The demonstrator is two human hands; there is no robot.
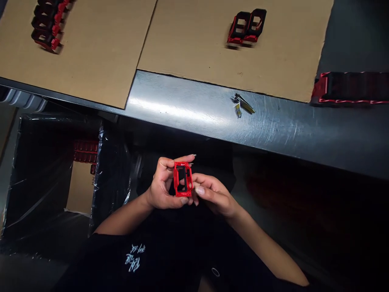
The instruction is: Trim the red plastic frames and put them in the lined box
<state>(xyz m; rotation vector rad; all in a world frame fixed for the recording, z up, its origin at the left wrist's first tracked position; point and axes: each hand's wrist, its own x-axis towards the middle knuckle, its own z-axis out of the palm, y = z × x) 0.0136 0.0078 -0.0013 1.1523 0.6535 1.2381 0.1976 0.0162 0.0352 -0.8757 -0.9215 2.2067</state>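
A small rectangular plastic frame (176, 178), red outside with a black inner rim, is held up in front of my body. My left hand (164, 184) is closed around it from the left, with the thumb along the bottom edge and fingers at the top. At its right side, my right hand (215, 194) has its fingers closed on the edge, thumb in front. Some right fingertips show behind the frame's opening.
A nail clipper (244, 106) lies on the metal table edge (182, 101). Two joined red-black frames (247, 27) sit on cardboard (188, 44). More frames stand in rows at upper left (45, 24) and right (355, 87). A plastic-lined box (39, 174) at left holds cardboard and frames.
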